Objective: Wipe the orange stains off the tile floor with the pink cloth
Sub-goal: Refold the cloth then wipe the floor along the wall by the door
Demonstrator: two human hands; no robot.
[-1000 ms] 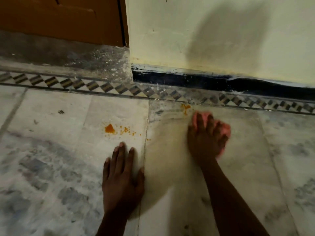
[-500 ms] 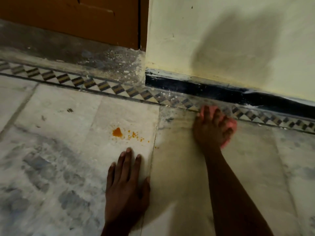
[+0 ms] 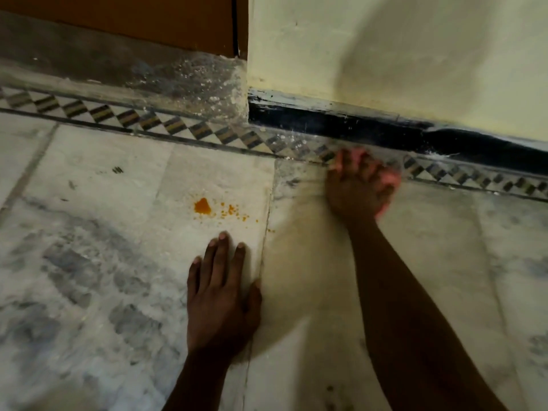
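Tile floor (image 3: 89, 262), pale marble with grey veining, filled most of the view. Cream wall (image 3: 415, 54) stood at upper right above a black skirting strip (image 3: 355, 126); a brown door (image 3: 133, 22) with a grey threshold (image 3: 118, 72) lay at upper left. A patterned border strip (image 3: 148, 121) of dark and light diamonds ran along the foot of the wall and threshold, slanting down toward the right.

Right forearm reached up from the lower right edge, long axis pointing toward the wall. Right hand (image 3: 357, 188) was clenched down on the pink cloth (image 3: 390, 180), pressed to the floor right at the border strip, fingertips overlapping the pattern. Cloth was bunched under the palm; only pink edges showed past the fingers on the right and upper side, blurred, so its long axis could not be made out.

Left hand (image 3: 221, 298) lay flat on the floor, fingers extended and pointing toward the wall, holding nothing, thumb on the grout line between two tiles.

Orange stain (image 3: 202, 206) sat on the tile just beyond the left fingertips, well to the left of the cloth. A trail of small orange specks (image 3: 234, 209) ran from it to the right, toward the grout line.
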